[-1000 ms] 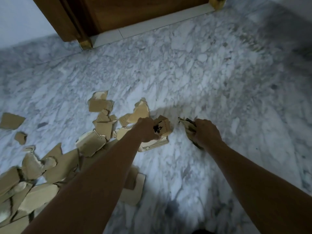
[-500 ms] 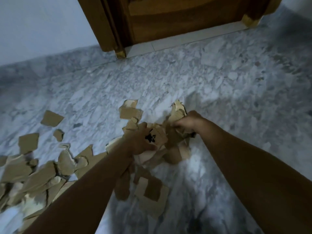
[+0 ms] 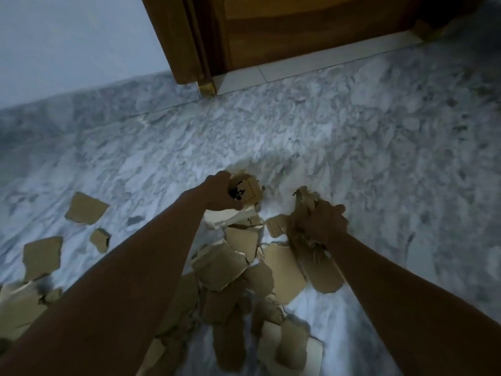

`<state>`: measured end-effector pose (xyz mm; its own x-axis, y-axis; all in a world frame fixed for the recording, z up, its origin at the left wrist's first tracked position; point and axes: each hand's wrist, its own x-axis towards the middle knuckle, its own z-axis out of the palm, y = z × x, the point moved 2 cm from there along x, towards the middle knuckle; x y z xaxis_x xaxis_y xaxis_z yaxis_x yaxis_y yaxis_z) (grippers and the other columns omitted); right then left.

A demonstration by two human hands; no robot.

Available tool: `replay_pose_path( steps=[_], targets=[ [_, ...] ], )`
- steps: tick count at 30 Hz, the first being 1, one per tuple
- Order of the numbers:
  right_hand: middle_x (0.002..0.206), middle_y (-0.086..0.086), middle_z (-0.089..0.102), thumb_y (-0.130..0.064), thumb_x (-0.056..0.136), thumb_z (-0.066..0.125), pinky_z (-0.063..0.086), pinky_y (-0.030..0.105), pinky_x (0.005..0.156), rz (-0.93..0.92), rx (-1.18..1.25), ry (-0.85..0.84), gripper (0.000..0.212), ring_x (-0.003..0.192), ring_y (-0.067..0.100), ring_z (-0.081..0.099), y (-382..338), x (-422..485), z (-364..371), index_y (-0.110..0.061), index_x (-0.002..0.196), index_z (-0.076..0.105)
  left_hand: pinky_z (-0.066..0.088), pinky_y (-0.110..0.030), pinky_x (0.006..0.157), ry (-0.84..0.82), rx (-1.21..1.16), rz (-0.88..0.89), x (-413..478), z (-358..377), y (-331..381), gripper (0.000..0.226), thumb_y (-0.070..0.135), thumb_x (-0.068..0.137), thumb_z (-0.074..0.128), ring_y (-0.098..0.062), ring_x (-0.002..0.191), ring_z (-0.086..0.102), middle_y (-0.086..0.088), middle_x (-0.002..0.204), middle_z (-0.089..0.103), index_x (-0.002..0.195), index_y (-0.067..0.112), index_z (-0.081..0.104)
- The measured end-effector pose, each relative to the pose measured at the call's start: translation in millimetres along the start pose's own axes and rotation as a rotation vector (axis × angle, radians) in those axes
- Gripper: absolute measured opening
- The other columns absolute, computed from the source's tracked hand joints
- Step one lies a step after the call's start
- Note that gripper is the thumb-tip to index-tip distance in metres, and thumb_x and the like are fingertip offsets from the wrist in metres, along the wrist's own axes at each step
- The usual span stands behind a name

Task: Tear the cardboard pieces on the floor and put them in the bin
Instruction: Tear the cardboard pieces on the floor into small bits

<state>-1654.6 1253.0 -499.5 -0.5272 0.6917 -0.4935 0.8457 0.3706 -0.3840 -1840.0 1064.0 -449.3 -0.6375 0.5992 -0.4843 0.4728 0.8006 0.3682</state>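
I see my left hand [image 3: 221,194] curled around a small tan cardboard piece with a black print on it [image 3: 248,192], gripping it above the grey-white marble floor [image 3: 352,131]. My right hand [image 3: 324,226] is closed tight on a crumpled wad of torn brown cardboard [image 3: 303,202], with ragged ends sticking out above and below the fist. The two hands sit near each other but apart, and bare floor shows between them. Under and between my forearms lies a heap of torn tan cardboard pieces [image 3: 230,267], overlapping one another and trailing toward the lower left of the view. A flat angular brown scrap [image 3: 86,208] lies by itself on the floor to the left, well apart from the heap, and a larger loose scrap [image 3: 41,257] lies nearer to me. At the far side stands a brown wooden door [image 3: 298,31] beside a pale wall [image 3: 67,44]
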Motion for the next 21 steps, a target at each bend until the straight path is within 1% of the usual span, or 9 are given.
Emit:
replay_pose_path(
  steps=[4, 6, 8, 10, 13, 16, 17, 19, 21],
  targets=[
    [0.125, 0.016, 0.038, -0.058, 0.087, 0.058, 0.037, 0.039, 0.081, -0.024, -0.005, 0.116, 0.058, 0.108, 0.039, 0.047, -1.4, 1.0, 2.2, -0.016, 0.126, 0.048, 0.049, -0.048, 0.092, 0.065, 0.228, 0.065, 15.5, 15.5, 1.2, 0.079, 0.05, 0.079, 0.071, -0.03, 0.114, 0.053, -0.006, 0.122, 0.057, 0.146, 0.045, 0.029],
    [0.125, 0.017, 0.044, -0.058, 0.089, 0.055, 0.039, 0.04, 0.082, -0.064, -0.062, 0.141, 0.058, 0.109, 0.039, 0.048, -0.9, -2.3, 4.8, -0.016, 0.128, 0.046, 0.049, -0.048, 0.092, 0.08, 0.217, 0.099, 15.4, 18.8, -1.0, 0.08, 0.049, 0.079, 0.07, -0.03, 0.114, 0.054, -0.006, 0.123, 0.056, 0.145, 0.05, 0.025],
    [0.122, 0.016, 0.051, -0.059, 0.09, 0.054, 0.044, 0.046, 0.091, -0.111, -0.123, 0.134, 0.062, 0.111, 0.039, 0.052, 2.9, -8.9, 7.1, -0.019, 0.135, 0.04, 0.051, -0.044, 0.093, 0.049, 0.065, 0.14, 8.6, 23.0, -1.9, 0.079, 0.04, 0.08, 0.073, -0.029, 0.114, 0.057, -0.007, 0.127, 0.056, 0.146, 0.043, 0.029],
    [0.113, 0.009, 0.056, -0.057, 0.087, 0.059, 0.047, 0.051, 0.093, -0.196, -0.085, 0.107, 0.063, 0.106, 0.034, 0.058, 1.1, -15.0, 0.2, -0.024, 0.134, 0.035, 0.051, -0.037, 0.089, 0.053, -0.14, 0.091, 2.9, 16.0, -5.6, 0.074, 0.033, 0.082, 0.076, -0.028, 0.112, 0.059, -0.009, 0.125, 0.058, 0.143, 0.027, 0.036],
    [0.094, 0.001, 0.062, -0.042, 0.081, 0.077, 0.056, 0.046, 0.076, -0.374, 0.225, 0.044, 0.058, 0.085, 0.027, 0.066, -13.3, -22.0, -23.7, -0.024, 0.117, 0.035, 0.049, -0.035, 0.078, 0.184, -0.297, -0.066, 8.2, -20.9, -23.6, 0.071, 0.036, 0.077, 0.081, -0.024, 0.101, 0.059, -0.005, 0.116, 0.06, 0.132, 0.016, 0.04],
    [0.092, -0.003, 0.063, -0.035, 0.066, 0.091, 0.056, 0.036, 0.068, -0.358, 0.424, 0.032, 0.082, 0.078, 0.017, 0.065, -18.5, -21.5, -46.7, -0.029, 0.122, 0.032, 0.05, -0.033, 0.076, 0.165, -0.187, -0.177, 16.5, -40.9, -33.6, 0.061, 0.045, 0.076, 0.08, -0.023, 0.094, 0.061, -0.008, 0.11, 0.065, 0.123, 0.011, 0.06],
    [0.092, -0.004, 0.064, -0.036, 0.062, 0.093, 0.056, 0.033, 0.067, -0.308, 0.452, 0.016, 0.082, 0.077, 0.013, 0.065, -17.7, -18.4, -52.5, -0.026, 0.122, 0.038, 0.05, -0.032, 0.074, 0.135, -0.157, -0.194, 19.0, -37.7, -33.2, 0.059, 0.046, 0.077, 0.079, -0.023, 0.091, 0.062, -0.01, 0.106, 0.066, 0.12, 0.009, 0.063],
    [0.088, -0.002, 0.071, -0.042, 0.056, 0.095, 0.06, 0.031, 0.065, -0.225, 0.476, -0.058, 0.065, 0.076, 0.013, 0.069, -16.5, -13.0, -62.2, -0.016, 0.106, 0.063, 0.048, -0.031, 0.077, 0.087, -0.103, -0.207, 25.4, -21.6, -29.3, 0.063, 0.052, 0.077, 0.077, -0.025, 0.097, 0.061, -0.011, 0.107, 0.064, 0.12, 0.008, 0.064],
    [0.079, 0.0, 0.074, -0.042, 0.057, 0.095, 0.059, 0.027, 0.061, -0.217, 0.448, -0.12, 0.043, 0.073, 0.013, 0.072, -17.1, -7.6, -67.3, -0.018, 0.085, 0.071, 0.047, -0.035, 0.091, 0.093, -0.005, -0.226, 32.1, -3.4, -28.1, 0.072, 0.06, 0.076, 0.073, -0.028, 0.112, 0.055, -0.013, 0.117, 0.059, 0.125, 0.01, 0.059]
  ],
)
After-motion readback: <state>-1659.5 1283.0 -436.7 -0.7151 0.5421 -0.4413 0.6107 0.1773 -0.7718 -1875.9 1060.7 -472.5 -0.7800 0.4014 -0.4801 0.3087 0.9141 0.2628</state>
